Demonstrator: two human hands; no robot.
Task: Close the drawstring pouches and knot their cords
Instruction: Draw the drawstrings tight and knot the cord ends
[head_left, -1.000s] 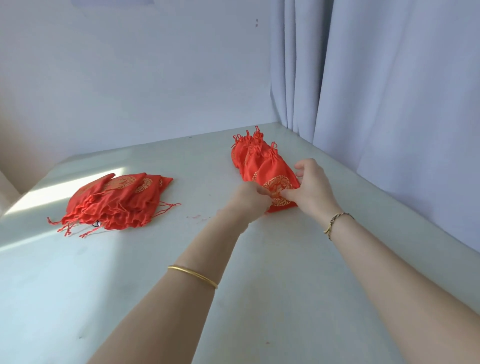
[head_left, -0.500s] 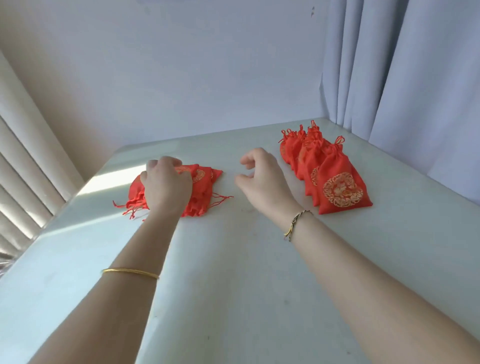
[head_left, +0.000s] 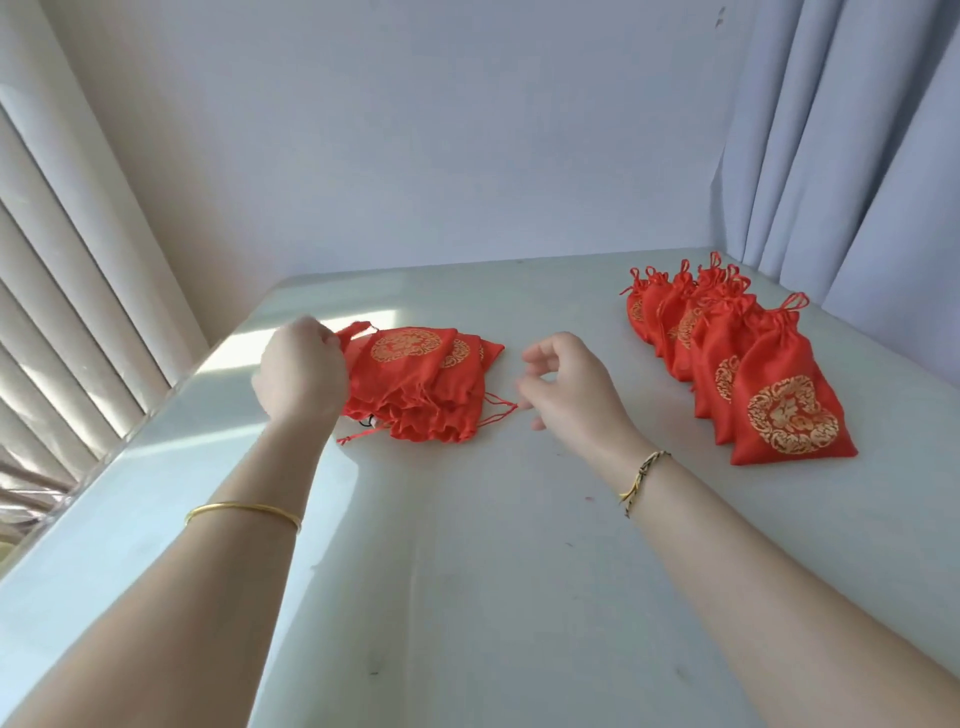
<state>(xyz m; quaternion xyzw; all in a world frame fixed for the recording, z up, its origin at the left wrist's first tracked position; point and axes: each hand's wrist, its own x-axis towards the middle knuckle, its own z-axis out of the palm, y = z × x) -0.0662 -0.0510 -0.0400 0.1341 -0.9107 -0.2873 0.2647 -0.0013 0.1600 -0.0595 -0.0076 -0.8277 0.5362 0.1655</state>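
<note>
A flat stack of open red drawstring pouches (head_left: 421, 382) with gold emblems lies on the white table (head_left: 467, 571), left of centre. My left hand (head_left: 298, 371) grips the top pouch at its left edge, fingers curled over the fabric. My right hand (head_left: 566, 387) hovers just right of the stack with fingers loosely curled, close to a loose red cord end (head_left: 498, 410); it holds nothing. At the right, a row of several closed, knotted red pouches (head_left: 727, 364) lies overlapped.
A pale wall stands behind the table. Grey curtains (head_left: 841, 130) hang along the right side. Blinds (head_left: 67, 291) cover a window at the left, past the table's left edge. Bare tabletop lies between my forearms.
Both hands left the row of closed pouches on the right and moved to the open stack. My left hand now grips the top pouch; the view swung left.
</note>
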